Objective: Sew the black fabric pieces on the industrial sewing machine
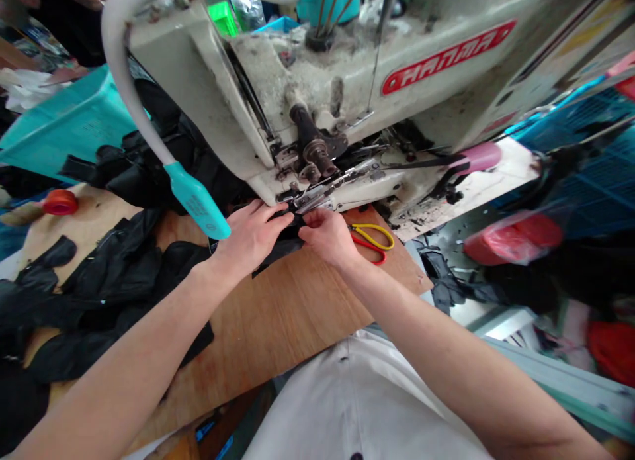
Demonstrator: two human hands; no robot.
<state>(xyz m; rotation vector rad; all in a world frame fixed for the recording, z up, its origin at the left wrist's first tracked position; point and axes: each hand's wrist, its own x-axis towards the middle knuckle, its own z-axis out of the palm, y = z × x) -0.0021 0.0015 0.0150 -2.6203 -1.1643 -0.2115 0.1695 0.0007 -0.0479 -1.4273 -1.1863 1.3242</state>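
Observation:
A sewing machine [312, 76] with a red nameplate stands before me. At its presser foot [312, 198], a piece of black fabric [285, 247] lies on the wooden table. My left hand [251, 238] rests on this fabric left of the foot, its fingers stretched out and laid over it. Just right of the foot, my right hand [328, 235] pinches the edge of the fabric between thumb and curled fingers. Scissors with one yellow and one red handle [374, 237] lie beside my right wrist; their blades are mostly hidden.
A lamp with a turquoise head [198, 198] hangs by my left hand. Black fabric pieces [119, 268] cover the wooden table [288, 314] at left, near a turquoise bin [64, 126]. A red roll [60, 202] sits at far left. Red items in plastic [516, 238] are at right.

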